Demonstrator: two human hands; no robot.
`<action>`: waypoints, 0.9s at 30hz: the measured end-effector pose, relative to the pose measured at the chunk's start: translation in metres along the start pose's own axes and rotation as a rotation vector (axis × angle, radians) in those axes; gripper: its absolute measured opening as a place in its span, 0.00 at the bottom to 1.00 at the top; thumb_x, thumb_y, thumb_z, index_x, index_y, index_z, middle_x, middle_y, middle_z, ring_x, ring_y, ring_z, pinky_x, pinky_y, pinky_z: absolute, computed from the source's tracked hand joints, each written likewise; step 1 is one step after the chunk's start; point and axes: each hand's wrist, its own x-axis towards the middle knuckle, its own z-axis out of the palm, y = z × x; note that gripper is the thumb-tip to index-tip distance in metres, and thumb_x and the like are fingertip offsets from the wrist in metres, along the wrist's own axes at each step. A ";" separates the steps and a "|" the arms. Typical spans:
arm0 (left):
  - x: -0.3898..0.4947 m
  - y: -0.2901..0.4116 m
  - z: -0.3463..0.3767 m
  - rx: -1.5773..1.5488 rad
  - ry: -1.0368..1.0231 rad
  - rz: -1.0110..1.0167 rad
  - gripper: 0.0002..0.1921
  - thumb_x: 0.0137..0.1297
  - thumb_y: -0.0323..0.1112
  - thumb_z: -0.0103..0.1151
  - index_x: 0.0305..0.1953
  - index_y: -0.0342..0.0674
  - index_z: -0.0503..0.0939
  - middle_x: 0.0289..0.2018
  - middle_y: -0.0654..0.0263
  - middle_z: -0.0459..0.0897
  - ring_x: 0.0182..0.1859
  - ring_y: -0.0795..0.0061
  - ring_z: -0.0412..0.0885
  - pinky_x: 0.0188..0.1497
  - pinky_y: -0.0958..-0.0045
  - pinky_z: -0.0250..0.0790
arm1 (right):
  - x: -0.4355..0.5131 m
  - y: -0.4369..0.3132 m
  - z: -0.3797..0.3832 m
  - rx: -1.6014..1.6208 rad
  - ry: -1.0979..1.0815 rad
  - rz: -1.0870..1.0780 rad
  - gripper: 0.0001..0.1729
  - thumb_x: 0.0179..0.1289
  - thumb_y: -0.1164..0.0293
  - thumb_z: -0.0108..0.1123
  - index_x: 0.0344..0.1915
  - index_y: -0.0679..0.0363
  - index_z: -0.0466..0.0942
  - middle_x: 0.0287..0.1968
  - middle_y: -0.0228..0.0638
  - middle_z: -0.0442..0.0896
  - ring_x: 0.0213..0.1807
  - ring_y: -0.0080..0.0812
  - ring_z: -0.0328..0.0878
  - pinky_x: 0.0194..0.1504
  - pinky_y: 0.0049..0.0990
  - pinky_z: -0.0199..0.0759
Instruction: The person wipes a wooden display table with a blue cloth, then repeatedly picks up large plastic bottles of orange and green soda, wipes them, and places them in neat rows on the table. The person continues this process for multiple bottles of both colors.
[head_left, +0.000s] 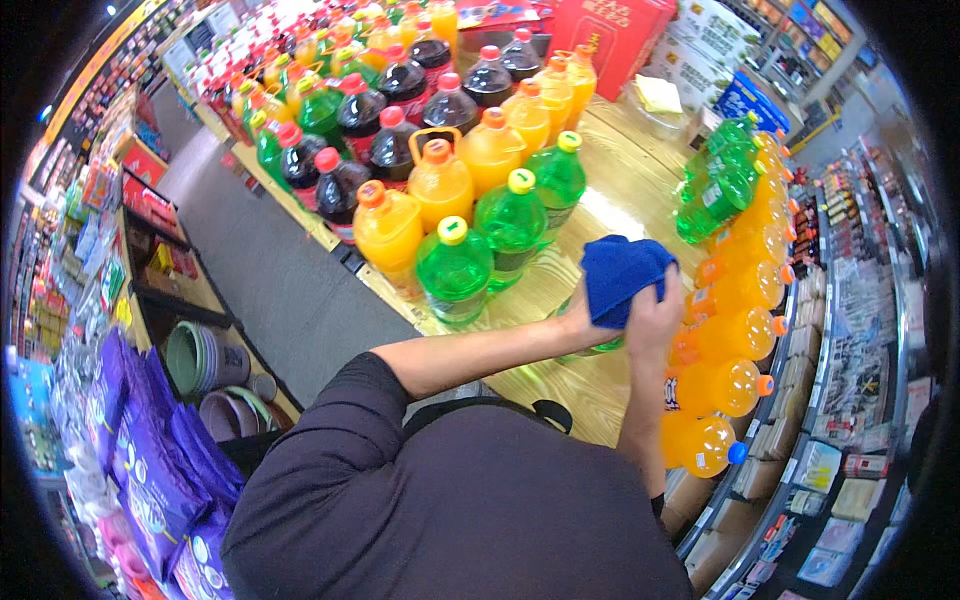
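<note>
A blue cloth (626, 279) is gripped in my right hand (657, 307), its folds draped over the upper part of a green plastic bottle (609, 346). My left hand (579, 319) is around that bottle's side, below the cloth's left edge. Only small green parts of the bottle show; its cap is hidden. Both hands are above the wooden tabletop (536, 379), close in front of my body. Left of them stand green soda bottles with yellow caps (454, 270) and orange drink bottles with handles (386, 225).
Dark cola bottles (341, 187) stand upright further back on the table. Along the right edge lie orange drink bottles (739, 334) and green bottles (724, 195). A red box (606, 41) stands behind. Shelves (814, 322) flank the right, purple bags (157, 480) the left.
</note>
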 end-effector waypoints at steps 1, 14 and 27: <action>-0.002 0.001 0.001 -0.034 -0.048 -0.129 0.24 0.51 0.38 0.70 0.52 0.43 0.79 0.50 0.54 0.81 0.55 0.52 0.78 0.59 0.55 0.68 | 0.007 0.006 0.002 0.014 0.021 0.046 0.17 0.64 0.73 0.51 0.50 0.68 0.79 0.45 0.46 0.83 0.45 0.43 0.81 0.50 0.37 0.74; 0.016 0.012 -0.019 -0.065 -0.322 0.048 0.31 0.47 0.40 0.68 0.59 0.54 0.82 0.72 0.54 0.61 0.78 0.41 0.48 0.76 0.40 0.44 | -0.089 0.166 0.035 0.916 -0.071 1.018 0.26 0.78 0.51 0.44 0.64 0.57 0.70 0.53 0.32 0.81 0.52 0.27 0.80 0.51 0.31 0.77; 0.019 0.036 -0.025 0.157 -0.297 -0.053 0.12 0.51 0.41 0.72 0.30 0.43 0.80 0.37 0.59 0.78 0.44 0.55 0.77 0.52 0.54 0.70 | -0.165 0.118 -0.006 1.144 -0.023 1.221 0.20 0.77 0.58 0.55 0.59 0.58 0.74 0.50 0.31 0.83 0.47 0.29 0.84 0.46 0.34 0.82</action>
